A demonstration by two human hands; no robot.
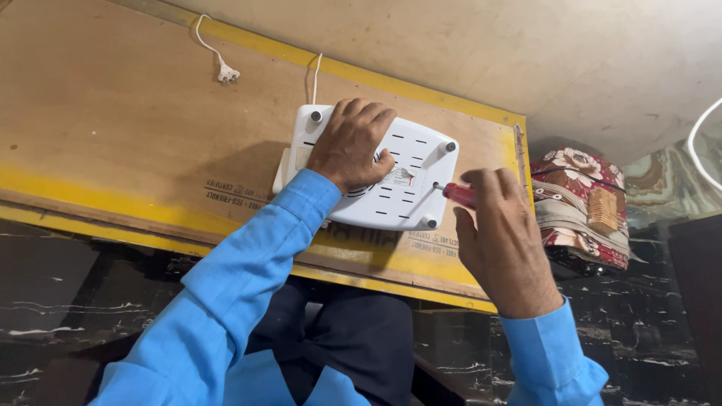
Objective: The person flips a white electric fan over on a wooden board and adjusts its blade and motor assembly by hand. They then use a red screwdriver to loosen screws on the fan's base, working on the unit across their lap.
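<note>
Pressing down flat, left hand (pixel 350 143) lies palm-first with fingers spread on the white plastic appliance base (pixel 391 177), which sits underside-up on the plywood board with yellow edging (pixel 113 113). Right hand (pixel 502 240) is curled around the red-handled screwdriver (pixel 455 193), its metal tip touching the base's right side, between two grey round feet. White power cord (pixel 314 75) runs out from the appliance's far edge; a white two-pin plug (pixel 227 74) lies on the board, well apart to the left. Floral patterned bundle of cloth (pixel 583 203) sits just beyond the board's right end.
</note>
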